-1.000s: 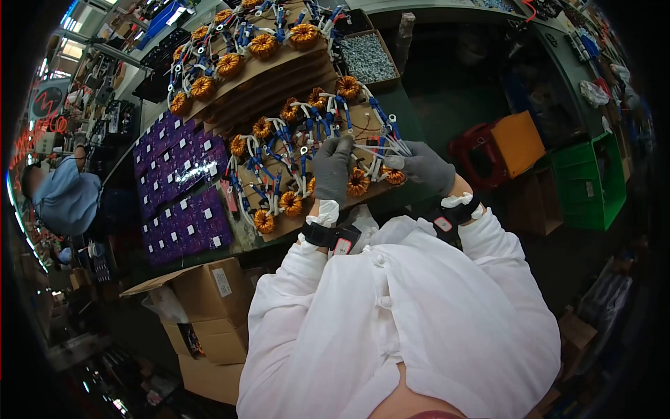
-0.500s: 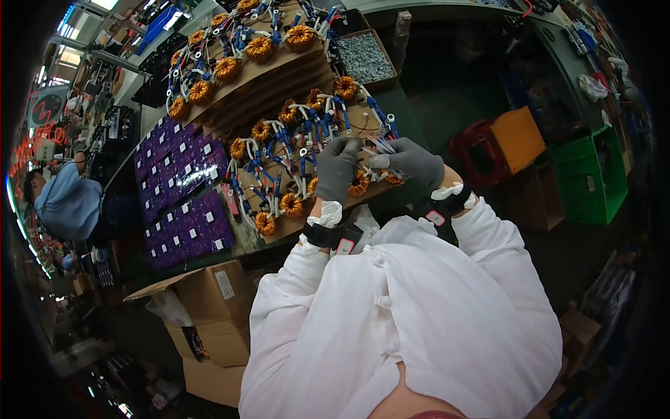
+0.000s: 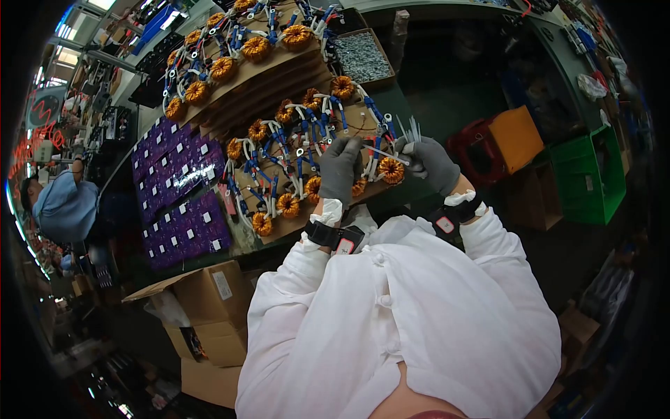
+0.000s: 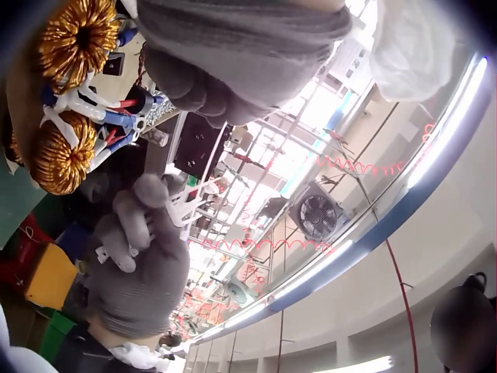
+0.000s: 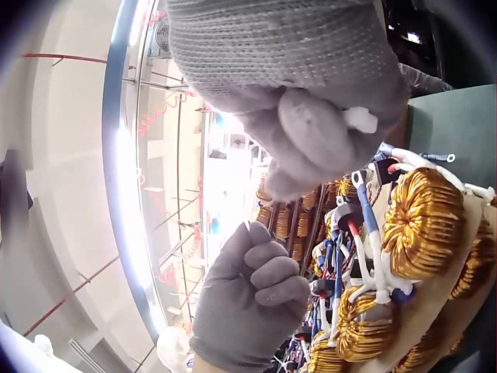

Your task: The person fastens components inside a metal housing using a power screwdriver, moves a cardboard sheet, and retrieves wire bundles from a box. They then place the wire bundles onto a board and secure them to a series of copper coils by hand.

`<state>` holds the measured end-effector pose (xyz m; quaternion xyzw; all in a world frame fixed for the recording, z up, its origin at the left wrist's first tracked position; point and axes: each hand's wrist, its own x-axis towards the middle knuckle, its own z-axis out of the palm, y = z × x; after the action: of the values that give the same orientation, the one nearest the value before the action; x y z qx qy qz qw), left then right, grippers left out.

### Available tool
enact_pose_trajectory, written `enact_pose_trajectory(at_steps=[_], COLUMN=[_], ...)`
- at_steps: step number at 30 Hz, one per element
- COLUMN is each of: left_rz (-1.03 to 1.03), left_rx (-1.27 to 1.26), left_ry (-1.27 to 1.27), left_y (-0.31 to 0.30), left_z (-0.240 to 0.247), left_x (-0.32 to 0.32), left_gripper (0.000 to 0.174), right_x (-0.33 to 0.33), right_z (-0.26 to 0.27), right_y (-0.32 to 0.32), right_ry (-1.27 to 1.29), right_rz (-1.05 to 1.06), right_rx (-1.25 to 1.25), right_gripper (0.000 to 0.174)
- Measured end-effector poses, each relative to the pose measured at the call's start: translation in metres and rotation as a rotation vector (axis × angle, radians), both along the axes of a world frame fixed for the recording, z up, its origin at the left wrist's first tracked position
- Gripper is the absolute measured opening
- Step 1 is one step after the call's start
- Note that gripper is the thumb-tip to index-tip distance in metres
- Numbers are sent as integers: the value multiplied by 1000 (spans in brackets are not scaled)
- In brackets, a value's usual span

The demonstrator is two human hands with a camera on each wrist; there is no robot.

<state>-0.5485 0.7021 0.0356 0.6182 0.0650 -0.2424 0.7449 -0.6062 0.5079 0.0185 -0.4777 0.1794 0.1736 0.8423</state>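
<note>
My gloved right hand [image 3: 434, 166] grips a bunch of white cable ties [image 3: 412, 130], whose thin ends fan upward from the fingers. A small white tie head [image 5: 361, 119] pokes out of that fist in the right wrist view. One white cable tie [image 3: 382, 152] spans the gap between the two hands. The gloved left hand [image 3: 340, 171] has its fingers curled and pinches the tie's left end. Below the hands, a copper-wound ring coil [image 3: 391, 170] lies on a cardboard sheet among more coils with blue and white leads.
A raised cardboard stack [image 3: 272, 80] bears more coils. Behind it stands a box of small metal parts [image 3: 363, 57]. Purple circuit boards [image 3: 181, 227] lie to the left, and a green crate [image 3: 590, 181] stands to the right. Another person [image 3: 66, 202] is at the far left.
The hands came close together half a second ago and are now apart again. The ties in the right hand now point upward, and a coil beside that hand has come into sight.
</note>
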Motion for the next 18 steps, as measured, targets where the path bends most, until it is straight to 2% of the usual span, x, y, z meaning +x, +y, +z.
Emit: enact_pose_trajectory(at_steps=[1, 3, 4, 6, 9, 11, 12, 13, 14, 15, 17, 18], left_rz=[0, -5, -10, -14, -51, -66, -66, -155, -244, -242, -374, -299], left_rx=[-3, -4, -23, -42, -11, 185, 186, 549, 913, 915, 986, 874], left_ry=[-21, -42, -66, -92, -142, -42, -43, -262, -479, -475, -319, -364], left_y=[-2, -4, -5, -7, -6, -7, -8, -10, -14, -17, -23, -21], left_z=[0, -1, -3, -9, -15, -14, -25, -46, -44, -42, -34, -44], left_x=[0, -1, -1, -1, -1, -2, -2, -2, -2, -2, -1, 0], left_gripper=[20, 21, 21, 21, 25, 36, 36, 40, 45, 45, 50, 48], right_x=[0, 2, 0, -4, -3, -3, -2, -1, 1, 1, 4, 6], right_z=[-1, 15, 14, 13, 14, 8, 6, 8, 12, 15, 15, 10], right_y=[-3, 0, -2, -3, 0, -5, -8, -9, -11, -12, -11, -12], right_ry=[0, 222, 221, 108, 39, 35, 31, 30, 18, 8, 19, 5], right_rz=[-4, 178, 174, 300, 212, 160, 110, 113, 98, 84, 71, 81], right_rx=[1, 68, 68, 61, 101, 46, -9, -8, -56, -104, -132, -203], right_gripper=[23, 26, 26, 27, 26, 25, 25, 25, 25, 25, 25, 23])
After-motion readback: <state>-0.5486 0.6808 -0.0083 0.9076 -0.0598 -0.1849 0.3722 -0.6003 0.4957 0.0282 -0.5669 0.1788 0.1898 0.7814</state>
